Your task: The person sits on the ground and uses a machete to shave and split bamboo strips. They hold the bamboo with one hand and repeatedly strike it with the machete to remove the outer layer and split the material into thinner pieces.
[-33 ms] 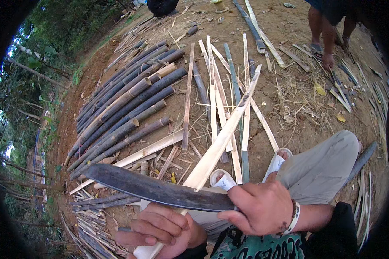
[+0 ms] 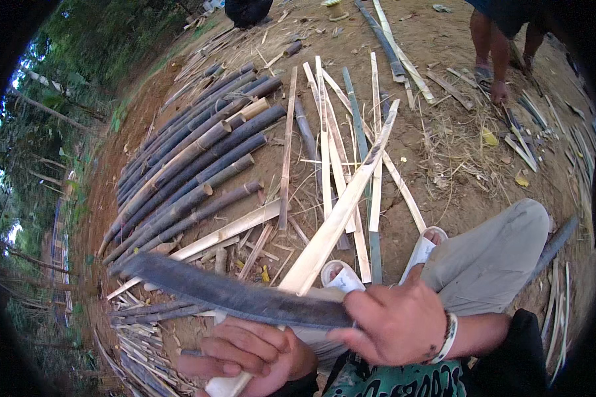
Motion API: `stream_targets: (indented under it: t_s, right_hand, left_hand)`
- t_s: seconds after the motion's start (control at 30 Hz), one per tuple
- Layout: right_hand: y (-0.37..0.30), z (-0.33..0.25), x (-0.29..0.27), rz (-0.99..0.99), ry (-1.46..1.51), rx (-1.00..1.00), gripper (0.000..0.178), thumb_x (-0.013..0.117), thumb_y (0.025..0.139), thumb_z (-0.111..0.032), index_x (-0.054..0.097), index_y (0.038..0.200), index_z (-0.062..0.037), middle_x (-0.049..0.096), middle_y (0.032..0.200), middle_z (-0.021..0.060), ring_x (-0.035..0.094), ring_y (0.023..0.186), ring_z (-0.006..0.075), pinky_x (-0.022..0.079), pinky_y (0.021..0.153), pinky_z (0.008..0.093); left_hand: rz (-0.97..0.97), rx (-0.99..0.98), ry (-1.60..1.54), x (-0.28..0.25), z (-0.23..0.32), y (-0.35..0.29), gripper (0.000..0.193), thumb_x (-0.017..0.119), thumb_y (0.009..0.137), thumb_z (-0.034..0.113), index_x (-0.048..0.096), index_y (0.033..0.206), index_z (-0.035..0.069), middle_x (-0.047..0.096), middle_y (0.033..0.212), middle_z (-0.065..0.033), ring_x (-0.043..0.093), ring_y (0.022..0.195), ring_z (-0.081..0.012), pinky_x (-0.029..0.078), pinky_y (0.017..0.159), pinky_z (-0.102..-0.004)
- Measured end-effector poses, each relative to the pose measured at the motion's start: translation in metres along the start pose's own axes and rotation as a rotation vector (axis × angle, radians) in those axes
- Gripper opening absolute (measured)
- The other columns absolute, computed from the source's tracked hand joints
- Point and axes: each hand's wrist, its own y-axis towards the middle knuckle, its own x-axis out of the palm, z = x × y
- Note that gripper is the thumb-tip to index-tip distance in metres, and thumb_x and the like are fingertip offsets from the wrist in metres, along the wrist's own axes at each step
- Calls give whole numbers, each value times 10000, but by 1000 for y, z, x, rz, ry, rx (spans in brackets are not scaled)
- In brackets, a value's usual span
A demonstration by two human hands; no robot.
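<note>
Ground: bare brown dirt [image 2: 444, 40], scattered with chips and straw, serving as an open-air work floor
Pole stack: dark bamboo poles [image 2: 192, 153] lie side by side at the left, cut ends toward the seated person, probably to keep them together and within reach
Seat and legs: the bent leg in grey trousers [image 2: 490, 258] juts out to the right, which seems to leave room for the blade in front of the body
Loose strips: split lengths [image 2: 326, 172] fan out on the dirt beyond the feet, overlapping loosely
Pale strip: the long held piece [image 2: 341, 225] slants from the left hand up and away over the loose strips — whether its far end rests on them, I cannot tell
Broad knife: its dark, blurred blade [image 2: 245, 291] lies crosswise over the strip, just beyond the left fingers; whether the edge bites is unclear
Right hand: fingers [image 2: 404, 317] curled around the mostly hidden handle, thumb along the blade's base, likely for control
Left hand: fingers [image 2: 251, 347] pressed together, wrapping the strip's near end — apparently to steady it
Sandals: white, one on each foot [image 2: 341, 278], just beyond the knife
Wristband: pale band [image 2: 449, 337] on the right wrist
</note>
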Motion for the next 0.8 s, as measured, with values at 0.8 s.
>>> stream_targets:
  t_s: [0.8]
  right_hand:
    - [-27, 38, -11, -47, 29, 306, 419, 532, 908, -470, 507, 771, -75, 555, 573, 123, 593, 466, 330, 478, 498, 470]
  left_hand:
    - [147, 60, 233, 37, 7, -34, 284, 417, 945, 266, 362, 752, 64, 340, 474, -43, 354, 365, -123, 337, 327, -283]
